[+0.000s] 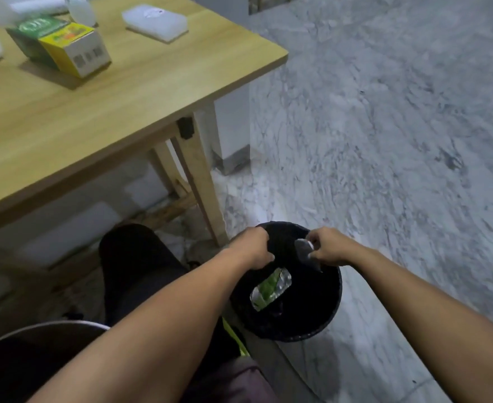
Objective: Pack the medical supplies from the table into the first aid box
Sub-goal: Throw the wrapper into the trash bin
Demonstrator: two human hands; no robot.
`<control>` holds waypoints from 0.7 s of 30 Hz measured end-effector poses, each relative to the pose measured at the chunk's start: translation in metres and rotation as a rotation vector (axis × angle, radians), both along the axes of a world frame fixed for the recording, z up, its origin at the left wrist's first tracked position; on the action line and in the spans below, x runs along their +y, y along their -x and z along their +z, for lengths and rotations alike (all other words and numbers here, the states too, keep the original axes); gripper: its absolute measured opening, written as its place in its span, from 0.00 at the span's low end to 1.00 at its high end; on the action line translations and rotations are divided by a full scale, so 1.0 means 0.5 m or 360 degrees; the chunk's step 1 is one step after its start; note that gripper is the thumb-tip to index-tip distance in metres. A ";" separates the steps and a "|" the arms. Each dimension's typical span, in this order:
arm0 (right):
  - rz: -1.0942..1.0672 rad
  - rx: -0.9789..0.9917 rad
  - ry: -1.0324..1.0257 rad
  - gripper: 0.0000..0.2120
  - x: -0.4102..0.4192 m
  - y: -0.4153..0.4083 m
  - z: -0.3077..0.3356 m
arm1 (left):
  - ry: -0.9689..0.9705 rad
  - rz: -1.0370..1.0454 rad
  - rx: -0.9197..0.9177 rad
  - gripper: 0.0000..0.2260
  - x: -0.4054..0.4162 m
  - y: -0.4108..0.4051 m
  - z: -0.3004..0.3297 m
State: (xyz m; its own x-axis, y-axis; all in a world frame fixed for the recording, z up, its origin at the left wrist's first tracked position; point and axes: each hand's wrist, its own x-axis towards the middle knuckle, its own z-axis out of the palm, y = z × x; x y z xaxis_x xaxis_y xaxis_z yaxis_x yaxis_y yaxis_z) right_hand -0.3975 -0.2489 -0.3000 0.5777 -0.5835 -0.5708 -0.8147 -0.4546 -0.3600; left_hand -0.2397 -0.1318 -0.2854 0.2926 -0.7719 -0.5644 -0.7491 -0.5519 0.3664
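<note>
Both hands worked over a black bin beside the table.
Left hand [254, 248] was curled on the bin [326, 315] rim to steady it; right hand [329, 248] pinched a grey scrap [305, 251] above it, probably rubbish. Boxed supplies [65, 45] waited on the table [94, 117]; I saw no first aid box.

indoor room, likely office: wooden table [140, 91], marble floor [385, 126], black bin [329, 312].

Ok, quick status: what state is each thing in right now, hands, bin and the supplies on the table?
left hand: closed, gripping the bin's rim
right hand: pinching a small grey scrap over the bin
bin: upright on the floor, open
plastic bottle: lying inside the bin
yellow box: lying on the table, closed
green box: on the table behind it
white case: flat, closed
</note>
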 end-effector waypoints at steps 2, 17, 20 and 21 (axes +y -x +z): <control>0.0010 0.0027 -0.0017 0.18 -0.004 -0.010 0.000 | -0.0026 0.0008 0.0016 0.22 -0.001 -0.016 0.006; 0.0376 -0.0315 0.0187 0.24 -0.024 -0.230 0.409 | 0.0073 -0.0159 -0.0058 0.24 -0.010 -0.183 0.372; 0.0509 -0.0359 0.0286 0.24 0.004 -0.282 0.512 | 0.0149 -0.0076 0.0125 0.20 0.033 -0.224 0.483; 0.0544 -0.0377 0.0320 0.24 0.015 -0.302 0.542 | 0.0188 -0.0028 0.0180 0.20 0.050 -0.240 0.516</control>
